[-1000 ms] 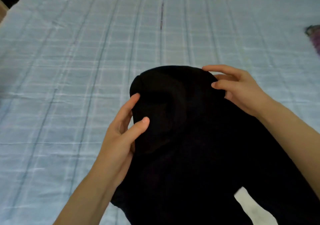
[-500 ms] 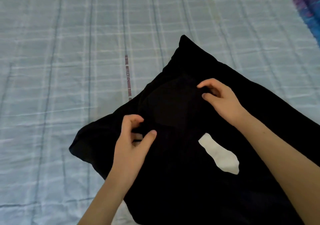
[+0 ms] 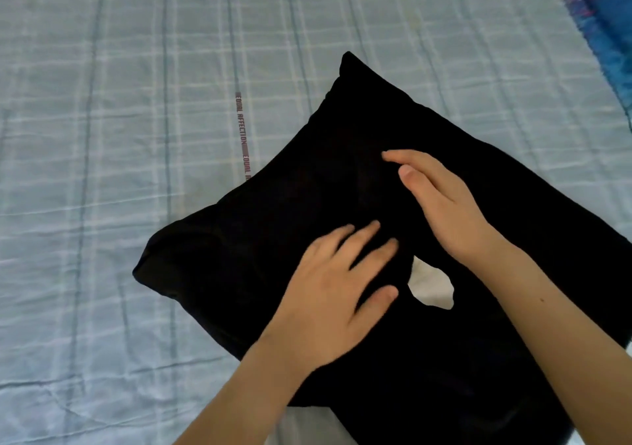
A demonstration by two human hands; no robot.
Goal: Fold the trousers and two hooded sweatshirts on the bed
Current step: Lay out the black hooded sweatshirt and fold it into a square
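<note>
A black hooded sweatshirt (image 3: 239, 253) lies folded into a rough square on the light blue checked bed sheet (image 3: 119, 136), one corner pointing away from me. A white patch (image 3: 431, 284) shows on its front. My left hand (image 3: 331, 294) rests flat on the cloth just left of that patch, fingers spread and straight. My right hand (image 3: 441, 198) lies on the middle of the sweatshirt, fingers extended toward the left, holding nothing. The hood is tucked under and not visible as a separate part.
A blue and purple patterned fabric (image 3: 602, 24) lies at the bed's far right edge. The sheet carries a printed text stripe (image 3: 243, 133) just left of the sweatshirt. Bare sheet stretches to the left and far side.
Both hands let go of the pinched hood fabric and flattened onto the sweatshirt. The hood went from raised in my fingers to folded down onto the body.
</note>
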